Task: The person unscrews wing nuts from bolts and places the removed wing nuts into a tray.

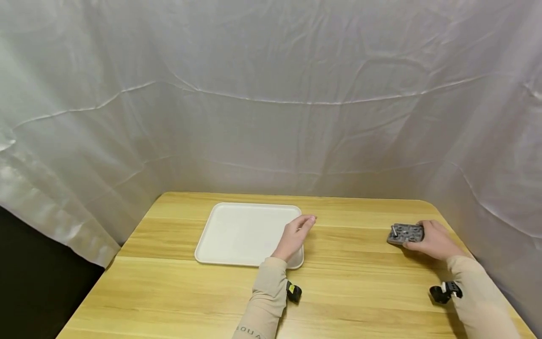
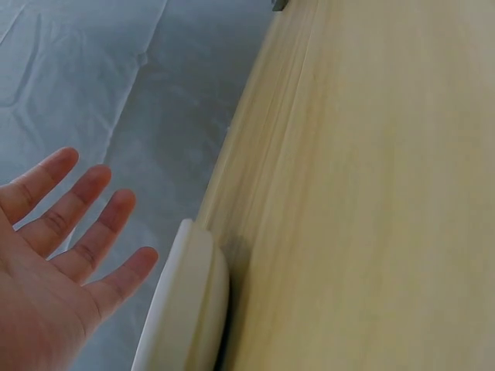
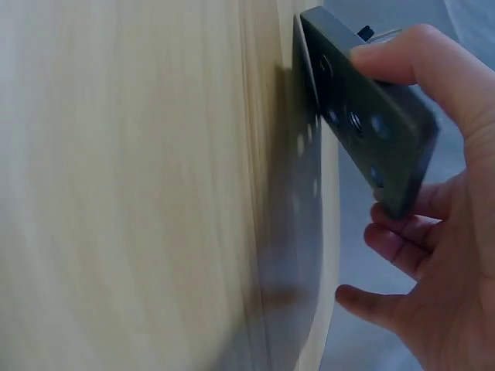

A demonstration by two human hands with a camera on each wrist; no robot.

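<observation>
Nearest: tan sleeves [image 1: 264, 301] with black wrist cameras [image 1: 294, 294], above wood tabletop [image 1: 360, 292]. Next, at right: right hand [image 1: 438, 241] grasping gray block [image 1: 405, 234] by its right end, close to tabletop's right edge. Block tilted in right wrist view, holes in its face, small pin [image 1: 394, 230] near its left end; can't tell if touching tabletop. Near center: left hand [image 1: 294, 237] over right rim of white tray [image 1: 237, 235], fingers [image 2: 62, 214] released, straight, spread. Tray flat, left of block, well apart. Far: pale curtain [image 1: 275, 136], hanging behind tabletop.
</observation>
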